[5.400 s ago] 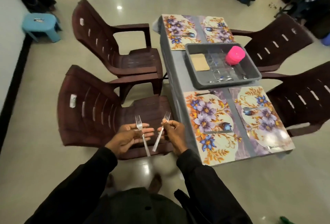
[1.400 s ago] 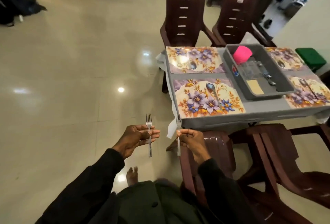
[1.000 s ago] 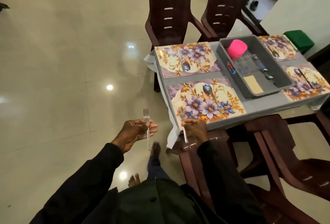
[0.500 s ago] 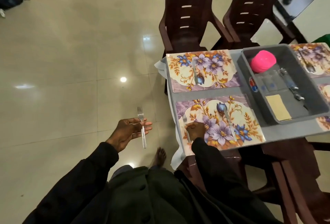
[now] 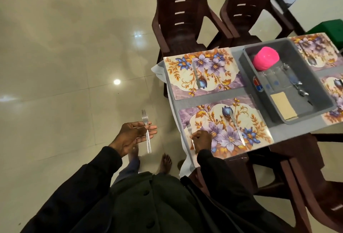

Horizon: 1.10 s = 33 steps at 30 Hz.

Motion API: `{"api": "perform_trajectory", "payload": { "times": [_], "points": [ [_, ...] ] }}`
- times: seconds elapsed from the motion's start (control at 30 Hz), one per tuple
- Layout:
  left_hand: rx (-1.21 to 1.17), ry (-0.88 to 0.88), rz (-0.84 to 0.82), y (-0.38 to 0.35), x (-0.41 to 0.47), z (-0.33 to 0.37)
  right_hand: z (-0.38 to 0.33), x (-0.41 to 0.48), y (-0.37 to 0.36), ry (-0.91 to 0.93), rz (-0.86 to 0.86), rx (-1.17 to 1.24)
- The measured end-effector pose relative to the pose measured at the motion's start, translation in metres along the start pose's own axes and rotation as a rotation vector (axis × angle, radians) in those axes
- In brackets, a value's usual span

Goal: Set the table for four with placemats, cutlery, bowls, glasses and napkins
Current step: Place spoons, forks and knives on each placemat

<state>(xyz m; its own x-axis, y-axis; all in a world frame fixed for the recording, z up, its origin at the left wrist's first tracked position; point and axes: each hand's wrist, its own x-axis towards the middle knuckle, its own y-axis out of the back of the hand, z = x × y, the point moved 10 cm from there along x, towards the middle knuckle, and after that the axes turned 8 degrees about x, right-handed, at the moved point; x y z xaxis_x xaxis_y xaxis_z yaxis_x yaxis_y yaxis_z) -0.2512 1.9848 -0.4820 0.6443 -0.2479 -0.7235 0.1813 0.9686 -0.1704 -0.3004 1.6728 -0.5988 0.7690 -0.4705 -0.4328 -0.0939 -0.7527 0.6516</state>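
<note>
The right grip (image 5: 201, 139) pinches a fork (image 5: 188, 127) at the 9 o'clock edge of the near placemat (image 5: 259, 121), while the left grip (image 5: 135, 136) holds a 2nd fork (image 5: 148, 144) upright.

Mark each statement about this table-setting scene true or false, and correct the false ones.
1. The left hand holds a spare fork over the floor. True.
2. The right hand is empty. False: it grips the other fork on the near placemat.
3. A knife lies on the near placemat. True.
4. The grey tray sits on a chair. False: it rests on the table, between placemats.
</note>
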Motion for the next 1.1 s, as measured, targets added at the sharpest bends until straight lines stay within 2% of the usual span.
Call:
{"api": "perform_trajectory", "payload": {
  "times": [0.27,0.47,0.67,0.9,1.1],
  "points": [
    [0.067,-0.022,-0.126,0.014,0.025,0.048,0.012,0.000,-0.002,-0.080,0.062,0.019],
    [0.114,-0.019,-0.188,0.032,0.041,0.069,-0.004,-0.017,0.008,-0.136,0.092,0.051],
    [0.159,-0.009,-0.270,0.049,0.061,0.090,-0.006,-0.020,0.019,-0.221,0.264,0.076],
    [0.240,0.006,-0.386,0.048,0.072,0.114,-0.086,-0.039,0.022,-0.104,0.407,0.303],
    [0.268,0.018,-0.455,0.041,0.084,0.139,-0.171,-0.025,-0.007,0.016,0.326,0.500]
  ]
}}
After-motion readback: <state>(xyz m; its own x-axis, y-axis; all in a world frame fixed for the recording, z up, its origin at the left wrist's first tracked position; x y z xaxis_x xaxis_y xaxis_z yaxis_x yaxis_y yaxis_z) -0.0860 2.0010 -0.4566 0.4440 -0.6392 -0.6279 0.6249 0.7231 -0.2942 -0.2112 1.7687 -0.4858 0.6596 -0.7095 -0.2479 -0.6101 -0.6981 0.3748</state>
